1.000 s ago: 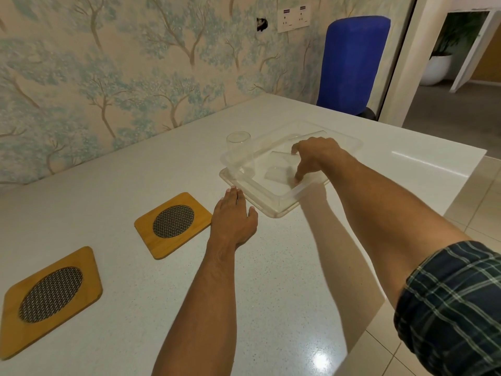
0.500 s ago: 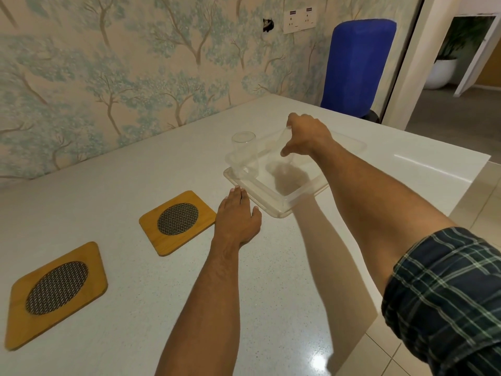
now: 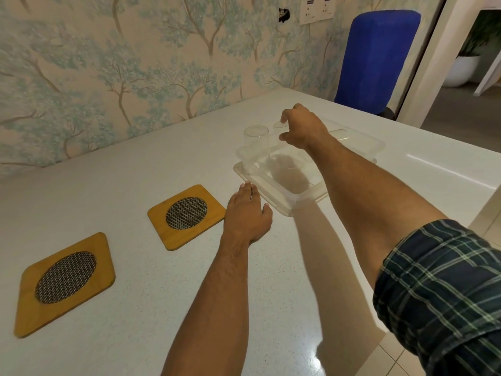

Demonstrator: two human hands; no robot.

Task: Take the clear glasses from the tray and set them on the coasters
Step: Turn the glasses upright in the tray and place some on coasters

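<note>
**One glass lifted over the tray, coasters bare**

Far left on the bench (image 3: 141, 308) lies the near coaster (image 3: 65, 282), then the second coaster (image 3: 186, 215), both bare. Just beside that one my left hand (image 3: 248, 215) rests flat, its grip spread apart and holding nothing, fingertips close to the clear tray (image 3: 284, 204). One clear glass (image 3: 256, 141) stands upright in the tray's left corner. To its right my right hand (image 3: 302, 128) hangs above the tray, grip pinched on the rim of a second glass (image 3: 279, 124), mostly hidden behind my fingers.
</note>
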